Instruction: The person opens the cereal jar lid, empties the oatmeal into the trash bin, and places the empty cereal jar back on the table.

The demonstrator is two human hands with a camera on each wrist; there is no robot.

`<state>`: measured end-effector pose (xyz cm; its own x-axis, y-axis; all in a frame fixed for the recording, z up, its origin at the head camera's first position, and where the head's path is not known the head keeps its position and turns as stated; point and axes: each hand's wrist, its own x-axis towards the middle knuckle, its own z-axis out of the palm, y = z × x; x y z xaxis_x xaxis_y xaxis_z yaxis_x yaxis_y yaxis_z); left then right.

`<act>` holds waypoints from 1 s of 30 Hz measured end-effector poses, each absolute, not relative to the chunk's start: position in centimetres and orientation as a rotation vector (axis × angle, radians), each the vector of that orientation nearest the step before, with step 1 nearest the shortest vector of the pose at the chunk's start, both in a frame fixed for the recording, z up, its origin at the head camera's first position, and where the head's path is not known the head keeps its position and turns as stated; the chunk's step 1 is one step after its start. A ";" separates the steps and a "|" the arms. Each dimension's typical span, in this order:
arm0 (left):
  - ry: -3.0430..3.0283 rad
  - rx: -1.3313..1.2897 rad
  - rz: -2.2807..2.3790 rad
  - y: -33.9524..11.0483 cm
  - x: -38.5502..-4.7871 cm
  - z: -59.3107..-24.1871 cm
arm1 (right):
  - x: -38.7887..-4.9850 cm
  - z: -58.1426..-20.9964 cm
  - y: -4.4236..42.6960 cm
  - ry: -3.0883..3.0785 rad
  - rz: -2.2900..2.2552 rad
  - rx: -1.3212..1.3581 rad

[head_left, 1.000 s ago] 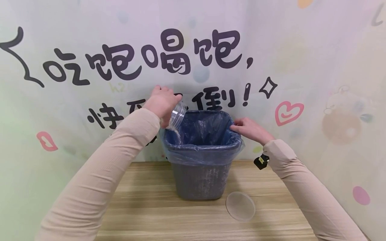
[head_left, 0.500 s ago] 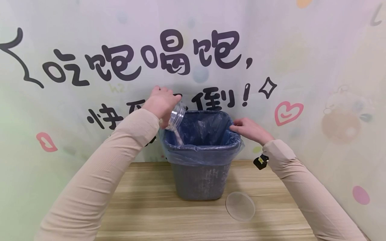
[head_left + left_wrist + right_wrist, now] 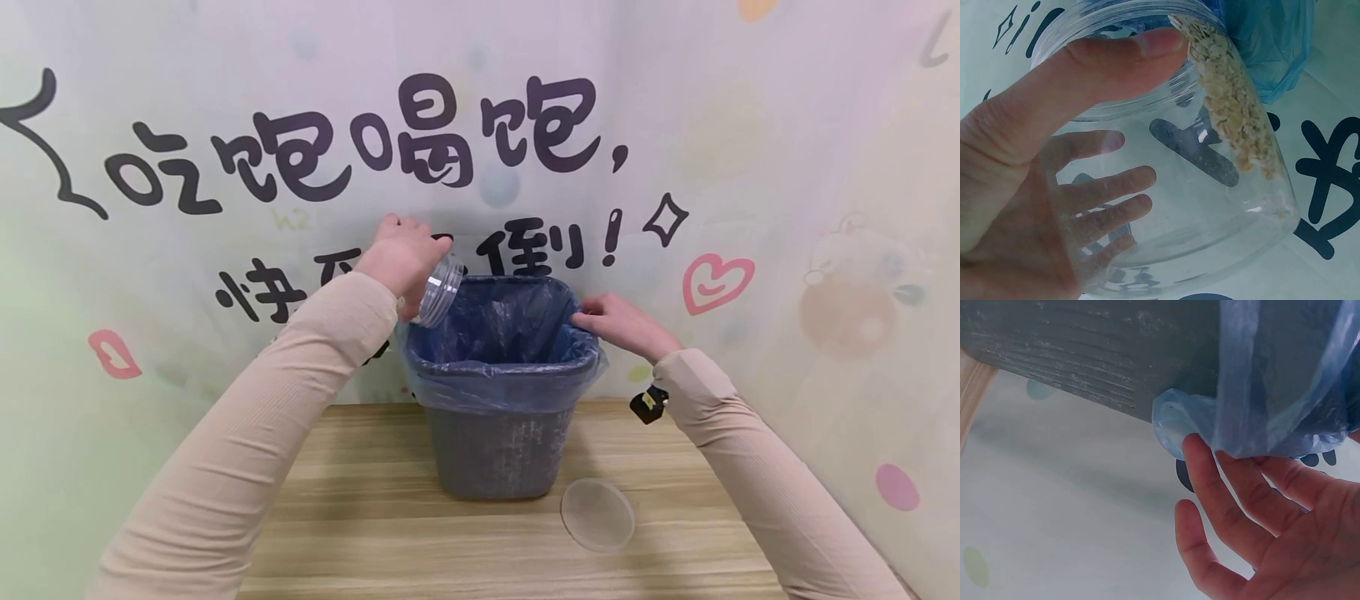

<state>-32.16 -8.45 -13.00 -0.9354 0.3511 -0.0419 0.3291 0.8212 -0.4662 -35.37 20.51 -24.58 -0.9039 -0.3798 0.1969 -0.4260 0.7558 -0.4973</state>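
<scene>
My left hand (image 3: 405, 257) grips a clear plastic jar (image 3: 442, 287), tipped with its mouth over the left rim of a grey trash bin (image 3: 498, 454). Oats (image 3: 1235, 103) lie along the jar's lower wall, up to the mouth, in the left wrist view; the thumb lies across the jar's neck and the fingers wrap its far side. The bin is lined with a blue bag (image 3: 510, 392) folded over its rim. At the right rim, my right hand (image 3: 626, 321) holds the edge with the thumb over the top and fingers outside against the bag (image 3: 1272, 381).
A round translucent lid (image 3: 597, 514) lies on the wood-grain table (image 3: 360, 533), in front and right of the bin. Close behind stands a printed backdrop (image 3: 750, 167) with black characters. A black device (image 3: 649, 403) sits at the right wrist.
A stream of oats ran from the jar into the bin half a second ago; no stream shows now. Both hands, the bin and the lid stay about where they were.
</scene>
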 end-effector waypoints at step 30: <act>-2.942 -0.539 0.816 -8.0 -32.1 -13.2 | -35.4 -24.7 20.6 -2.875 0.894 0.662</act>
